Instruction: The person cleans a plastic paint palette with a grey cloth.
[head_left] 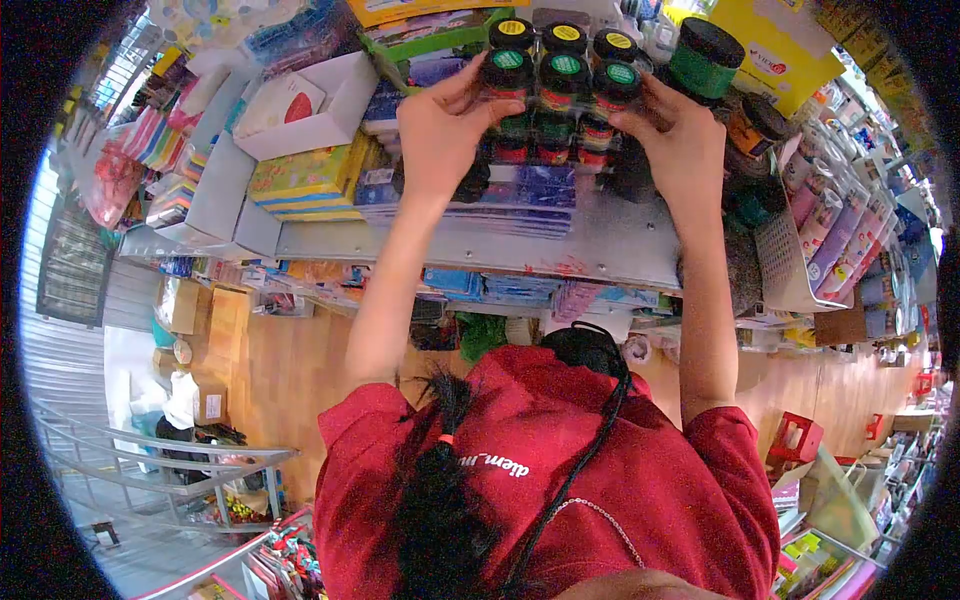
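Note:
A block of small jars with black lids, some with green stickers and some with yellow ones, sits at the top of the view. My left hand (440,130) grips the left end of the front row, thumb and fingers around a jar (507,72) with a green sticker. At the other end, my right hand (680,130) closes on another green-stickered jar (617,84). Between them stands a middle jar (563,72). More jars with red and green sides show underneath. Purple-blue packets (520,195) lie stacked just below, on the grey shelf (630,232).
Left of my arms are a white open box (300,105) and yellow boxes (305,180). To the right stand a large dark green jar (705,60), a brown-labelled jar (755,125) and a white basket (790,260) of packaged goods. A red stool (795,438) is on the wooden floor.

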